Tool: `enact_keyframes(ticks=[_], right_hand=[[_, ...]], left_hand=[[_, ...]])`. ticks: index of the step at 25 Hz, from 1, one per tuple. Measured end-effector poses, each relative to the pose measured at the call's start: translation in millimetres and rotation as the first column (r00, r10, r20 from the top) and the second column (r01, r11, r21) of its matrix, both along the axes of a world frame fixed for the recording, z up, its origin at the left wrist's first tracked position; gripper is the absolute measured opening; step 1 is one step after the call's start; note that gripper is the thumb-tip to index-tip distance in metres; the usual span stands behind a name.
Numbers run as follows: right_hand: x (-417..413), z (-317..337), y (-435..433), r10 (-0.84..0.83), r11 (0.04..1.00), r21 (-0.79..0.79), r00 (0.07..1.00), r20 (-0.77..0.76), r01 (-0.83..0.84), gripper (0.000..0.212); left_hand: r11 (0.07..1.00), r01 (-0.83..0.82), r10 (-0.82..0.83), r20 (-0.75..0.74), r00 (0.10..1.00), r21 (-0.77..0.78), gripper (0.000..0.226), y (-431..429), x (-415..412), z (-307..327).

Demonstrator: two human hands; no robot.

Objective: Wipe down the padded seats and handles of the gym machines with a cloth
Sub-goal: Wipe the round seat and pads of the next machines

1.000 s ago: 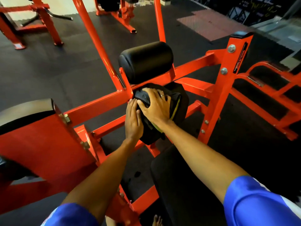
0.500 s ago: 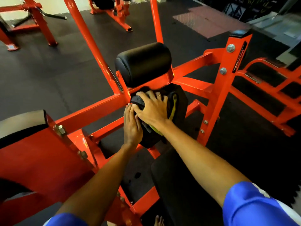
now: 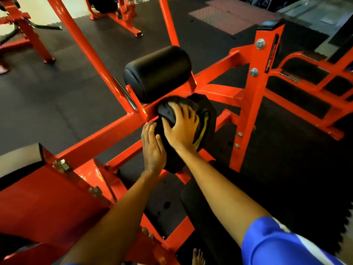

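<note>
Fingers [image 3: 178, 111] of my right hand [image 3: 181, 129] are spread and curled over the black cloth [image 3: 168, 111], and they grip it against the top of the lower roller pad [image 3: 172, 163]; they look a little blurred. The cloth has a yellow edge and lies draped over this pad, just under the upper roller pad [image 3: 156, 73]. My left hand [image 3: 152, 148] lies flat on the left end of the lower roller pad, its fingers straight and close together, the tips near the orange frame [image 3: 107, 134]. Below my right forearm I see the black seat pad [image 3: 206, 217].
</note>
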State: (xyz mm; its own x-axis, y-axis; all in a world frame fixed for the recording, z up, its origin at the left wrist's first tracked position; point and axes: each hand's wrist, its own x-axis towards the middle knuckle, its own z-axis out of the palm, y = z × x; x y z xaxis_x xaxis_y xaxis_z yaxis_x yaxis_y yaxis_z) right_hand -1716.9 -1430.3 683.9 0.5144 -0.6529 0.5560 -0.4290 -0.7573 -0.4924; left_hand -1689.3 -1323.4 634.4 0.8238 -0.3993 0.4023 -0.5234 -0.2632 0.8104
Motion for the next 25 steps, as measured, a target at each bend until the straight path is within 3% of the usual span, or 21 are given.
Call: enact_keyframes(ticks=[3,5,8,11,15,17,19,22,25], right_hand=[[-20,-16,-25,0.144,0.972,-0.187,0.990,-0.009,-0.143,0.054],[-17,-17,-63,0.111,0.973,-0.201,0.993,-0.047,-0.118,0.057],[-7,-8,-89,-0.057,0.998,0.021,0.998,0.026,0.056,0.059],[1,-8,-56,-0.164,0.974,0.178,0.977,0.138,0.139,0.062],[-25,-42,-34,0.067,0.997,0.033,0.991,0.115,-0.071,0.063],[-28,-45,-66,0.065,0.998,0.010,0.992,0.113,-0.066,0.064],[-21,-35,-99,-0.083,0.985,0.160,0.988,0.131,0.061,0.063],[-12,-13,-123,-0.296,0.850,0.487,0.946,0.130,0.199,0.066],[-19,-29,-90,-0.212,0.929,0.347,0.951,0.225,0.125,0.063]], left_hand=[[0.998,0.017,-0.019,0.037,0.999,0.057,0.044,5,1,8],[0.992,0.017,-0.034,0.127,0.991,0.128,0.042,9,7,12],[0.967,0.017,-0.057,0.152,0.987,0.254,0.046,10,12,27],[0.924,0.069,-0.122,0.119,0.985,0.376,0.052,1,18,48],[0.825,0.121,-0.231,0.134,0.964,0.552,0.048,-11,27,67],[0.776,0.170,-0.293,0.109,0.950,0.608,0.048,-16,32,72],[0.722,0.241,-0.348,0.039,0.937,0.649,0.050,-27,41,78],[0.614,0.344,-0.437,-0.057,0.898,0.711,0.057,-45,54,81],[0.526,0.394,-0.491,-0.110,0.864,0.753,0.062,-61,64,81]])
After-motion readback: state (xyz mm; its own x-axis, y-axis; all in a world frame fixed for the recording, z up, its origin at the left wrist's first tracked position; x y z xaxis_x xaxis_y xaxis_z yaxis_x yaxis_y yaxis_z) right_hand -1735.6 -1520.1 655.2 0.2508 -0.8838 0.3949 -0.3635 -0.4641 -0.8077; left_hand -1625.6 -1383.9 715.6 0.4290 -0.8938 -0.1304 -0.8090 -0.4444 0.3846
